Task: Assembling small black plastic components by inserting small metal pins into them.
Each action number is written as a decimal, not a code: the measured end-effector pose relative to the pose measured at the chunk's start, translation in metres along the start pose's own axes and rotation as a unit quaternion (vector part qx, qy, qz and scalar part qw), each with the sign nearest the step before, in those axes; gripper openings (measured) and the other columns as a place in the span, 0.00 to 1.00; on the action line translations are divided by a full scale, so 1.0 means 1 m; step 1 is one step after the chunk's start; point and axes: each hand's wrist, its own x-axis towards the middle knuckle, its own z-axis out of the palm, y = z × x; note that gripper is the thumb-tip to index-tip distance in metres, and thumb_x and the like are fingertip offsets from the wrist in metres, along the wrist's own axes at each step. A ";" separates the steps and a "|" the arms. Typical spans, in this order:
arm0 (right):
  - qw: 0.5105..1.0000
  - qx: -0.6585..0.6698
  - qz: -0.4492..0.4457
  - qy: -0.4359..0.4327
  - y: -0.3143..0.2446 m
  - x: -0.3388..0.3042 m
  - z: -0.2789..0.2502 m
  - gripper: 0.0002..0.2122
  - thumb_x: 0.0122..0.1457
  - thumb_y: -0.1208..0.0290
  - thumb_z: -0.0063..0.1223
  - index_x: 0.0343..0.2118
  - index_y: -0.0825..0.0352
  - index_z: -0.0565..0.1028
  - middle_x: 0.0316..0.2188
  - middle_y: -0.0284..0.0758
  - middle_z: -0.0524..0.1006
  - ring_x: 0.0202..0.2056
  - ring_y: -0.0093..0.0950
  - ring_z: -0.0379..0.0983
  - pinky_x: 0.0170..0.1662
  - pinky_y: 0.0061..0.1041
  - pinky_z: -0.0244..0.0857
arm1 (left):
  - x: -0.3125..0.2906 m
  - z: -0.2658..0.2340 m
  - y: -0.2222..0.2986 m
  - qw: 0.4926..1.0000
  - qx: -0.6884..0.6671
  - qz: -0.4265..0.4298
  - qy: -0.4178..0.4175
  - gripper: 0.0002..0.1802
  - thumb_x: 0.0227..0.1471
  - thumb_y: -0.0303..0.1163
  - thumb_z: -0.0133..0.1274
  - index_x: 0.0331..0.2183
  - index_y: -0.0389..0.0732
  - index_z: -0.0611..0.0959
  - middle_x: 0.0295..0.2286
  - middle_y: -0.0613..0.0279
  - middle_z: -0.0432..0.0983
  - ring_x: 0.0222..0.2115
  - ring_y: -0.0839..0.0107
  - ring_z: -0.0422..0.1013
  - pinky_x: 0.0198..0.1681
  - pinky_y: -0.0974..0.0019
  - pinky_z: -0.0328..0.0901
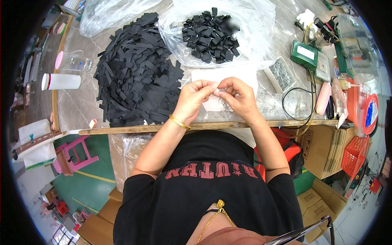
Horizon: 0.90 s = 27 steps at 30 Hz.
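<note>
My left hand (pixel 193 99) and my right hand (pixel 240 99) meet over a white sheet (pixel 204 74) near the table's front edge. Both have thumb and forefinger pinched together, fingertips nearly touching. Whatever small thing lies between them is too small to make out. Some thin metal pieces (pixel 223 104) show on the sheet just under my right fingers. Left of my hands spreads a large heap of flat black strips (pixel 136 73). Beyond the sheet, short folded black pieces (pixel 210 38) are piled on a clear plastic bag (pixel 253 36). A white box (pixel 269 76) of thin metal pins (pixel 282 74) stands to the right.
A green box-shaped device (pixel 304 54) with cables (pixel 312 94) sits at the right. A white bottle (pixel 61 81) and a clear pink-lidded jar (pixel 73 62) lie at the left. The wooden table edge (pixel 151 128) runs before me. Cardboard boxes (pixel 326 149) stand below right.
</note>
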 end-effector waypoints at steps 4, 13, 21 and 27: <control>0.980 0.161 0.121 0.009 -0.004 -0.004 0.003 0.07 0.46 0.79 0.57 0.27 0.67 0.71 0.19 0.26 0.71 0.19 0.11 0.63 0.21 0.10 0.56 | 0.000 0.002 -0.008 0.994 0.055 0.078 0.048 0.05 0.43 0.25 0.55 0.27 0.34 0.78 0.23 0.67 0.73 0.23 0.84 0.65 0.28 0.81 0.59; 0.959 0.201 0.195 -0.049 -0.002 0.002 -0.004 0.06 0.48 0.79 0.54 0.29 0.69 0.71 0.22 0.28 0.73 0.24 0.12 0.66 0.26 0.10 0.60 | -0.002 -0.008 -0.005 0.998 0.060 0.030 -0.019 0.06 0.43 0.26 0.56 0.27 0.35 0.79 0.24 0.68 0.74 0.24 0.82 0.67 0.31 0.78 0.61; 0.967 0.119 0.224 -0.035 -0.003 -0.001 0.004 0.06 0.49 0.80 0.53 0.32 0.71 0.73 0.24 0.27 0.73 0.23 0.12 0.64 0.27 0.11 0.60 | 0.034 -0.077 0.027 0.726 0.621 0.261 0.137 0.10 0.38 0.27 0.57 0.27 0.34 0.76 0.23 0.58 0.71 0.25 0.63 0.69 0.31 0.67 0.63; 0.973 0.160 0.163 -0.023 -0.005 0.002 0.020 0.03 0.50 0.79 0.53 0.28 0.70 0.74 0.26 0.27 0.74 0.25 0.11 0.66 0.26 0.12 0.59 | 0.038 -0.083 0.026 0.680 0.663 0.282 0.135 0.09 0.36 0.28 0.57 0.22 0.36 0.75 0.23 0.57 0.70 0.27 0.60 0.67 0.33 0.63 0.62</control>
